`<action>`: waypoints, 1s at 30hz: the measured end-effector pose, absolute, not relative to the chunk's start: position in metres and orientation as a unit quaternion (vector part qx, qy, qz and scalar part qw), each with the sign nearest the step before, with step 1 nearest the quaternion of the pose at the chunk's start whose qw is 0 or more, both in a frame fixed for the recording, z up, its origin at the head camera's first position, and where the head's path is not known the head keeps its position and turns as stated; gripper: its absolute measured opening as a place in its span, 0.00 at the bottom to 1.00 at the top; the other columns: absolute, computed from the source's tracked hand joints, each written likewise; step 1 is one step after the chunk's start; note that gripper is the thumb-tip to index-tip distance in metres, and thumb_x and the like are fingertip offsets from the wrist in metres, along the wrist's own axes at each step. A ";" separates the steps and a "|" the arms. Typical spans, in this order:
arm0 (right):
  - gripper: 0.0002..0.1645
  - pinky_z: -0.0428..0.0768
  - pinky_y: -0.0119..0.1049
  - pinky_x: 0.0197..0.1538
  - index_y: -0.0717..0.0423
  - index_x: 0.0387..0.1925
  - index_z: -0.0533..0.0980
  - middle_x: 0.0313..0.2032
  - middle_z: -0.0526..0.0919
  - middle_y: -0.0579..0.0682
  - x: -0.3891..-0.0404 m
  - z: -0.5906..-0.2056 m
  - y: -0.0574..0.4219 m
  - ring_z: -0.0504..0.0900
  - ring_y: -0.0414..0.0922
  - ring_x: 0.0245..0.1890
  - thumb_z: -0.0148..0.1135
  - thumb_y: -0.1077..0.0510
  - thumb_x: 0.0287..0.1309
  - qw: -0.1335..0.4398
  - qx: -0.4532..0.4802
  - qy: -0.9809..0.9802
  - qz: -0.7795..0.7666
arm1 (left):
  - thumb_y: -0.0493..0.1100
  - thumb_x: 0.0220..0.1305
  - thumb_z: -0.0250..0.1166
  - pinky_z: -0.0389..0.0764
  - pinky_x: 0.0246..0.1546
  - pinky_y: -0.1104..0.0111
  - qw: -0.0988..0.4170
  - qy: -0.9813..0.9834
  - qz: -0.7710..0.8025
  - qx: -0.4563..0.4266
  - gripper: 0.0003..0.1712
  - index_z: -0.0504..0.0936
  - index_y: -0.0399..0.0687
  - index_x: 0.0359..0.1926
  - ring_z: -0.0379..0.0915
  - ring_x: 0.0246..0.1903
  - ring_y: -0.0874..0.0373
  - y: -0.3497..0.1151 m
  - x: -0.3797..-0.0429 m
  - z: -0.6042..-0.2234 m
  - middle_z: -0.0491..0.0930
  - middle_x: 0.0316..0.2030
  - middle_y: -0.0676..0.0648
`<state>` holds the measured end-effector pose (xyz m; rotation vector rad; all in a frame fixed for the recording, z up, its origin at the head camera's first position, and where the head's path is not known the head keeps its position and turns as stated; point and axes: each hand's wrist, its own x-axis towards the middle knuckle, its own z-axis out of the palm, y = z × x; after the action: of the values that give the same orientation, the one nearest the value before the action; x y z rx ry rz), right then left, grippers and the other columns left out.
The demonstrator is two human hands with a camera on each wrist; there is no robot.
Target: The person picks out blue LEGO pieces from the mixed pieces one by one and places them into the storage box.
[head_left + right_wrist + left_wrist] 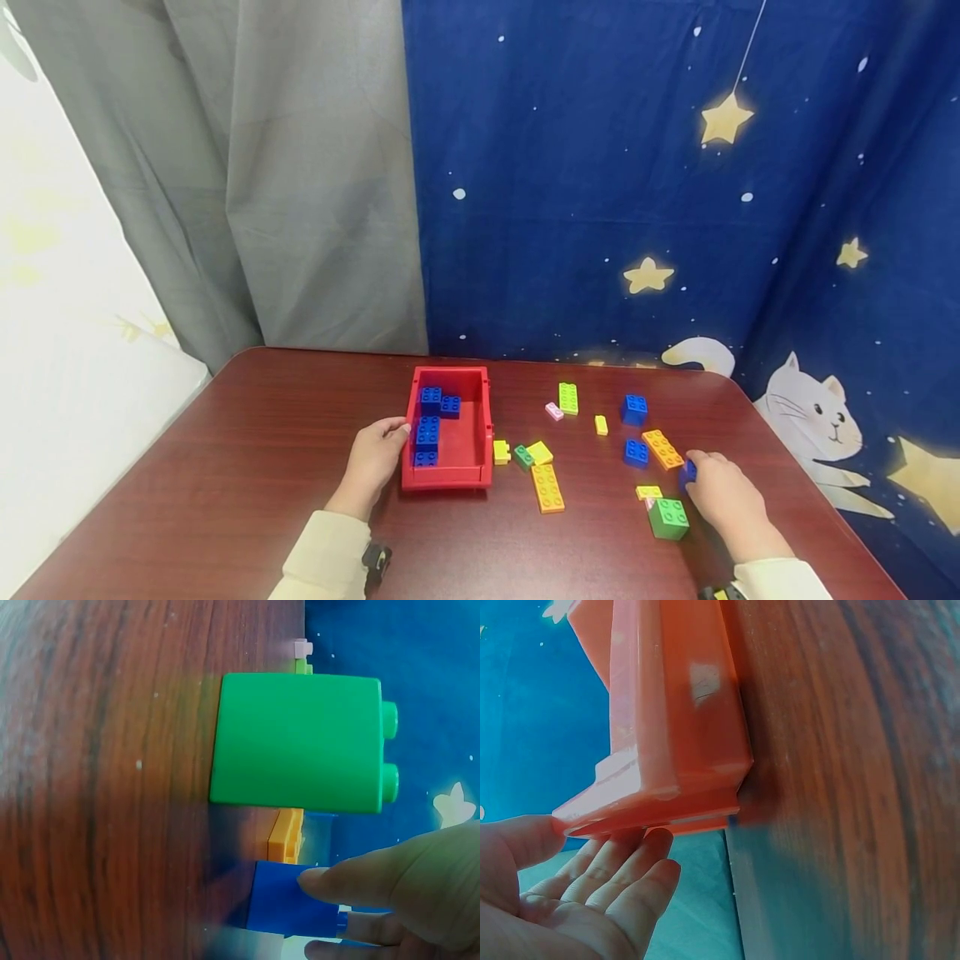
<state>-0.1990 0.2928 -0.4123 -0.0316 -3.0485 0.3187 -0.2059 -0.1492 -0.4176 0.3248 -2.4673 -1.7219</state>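
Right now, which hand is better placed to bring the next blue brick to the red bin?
Right. The right hand already pinches a blue brick beside the green brick. The left hand rests open against the red bin, probably steadying it.

A dark reddish wooden table point(247, 467) stood before a gray curtain point(300, 183) and a blue cloth point(637, 208) printed with yellow stars and a white cat, evenly lit.
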 end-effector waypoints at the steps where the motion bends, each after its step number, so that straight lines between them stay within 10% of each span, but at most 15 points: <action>1: 0.26 0.75 0.67 0.47 0.73 0.51 0.73 0.47 0.76 0.74 -0.198 -0.412 0.293 0.75 0.71 0.48 0.66 0.66 0.49 0.041 -0.009 -0.993 0.107 | 0.41 0.71 0.53 0.71 0.58 0.46 0.057 -0.814 -0.568 0.107 0.22 0.73 0.30 0.60 0.70 0.58 0.36 -0.149 -0.206 -0.417 0.73 0.57 0.29; 30: 0.26 0.77 0.63 0.46 0.72 0.49 0.73 0.41 0.78 0.70 -0.186 -0.384 0.275 0.78 0.65 0.42 0.70 0.67 0.47 0.099 0.013 -0.988 0.116 | 0.42 0.72 0.52 0.72 0.57 0.46 0.057 -0.818 -0.563 0.101 0.23 0.72 0.29 0.60 0.70 0.57 0.34 -0.148 -0.204 -0.416 0.73 0.57 0.28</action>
<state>-0.1859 0.2749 -0.3844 0.0379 -2.9220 0.3445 -0.2039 -0.1484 -0.4162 0.3062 -2.4817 -1.7061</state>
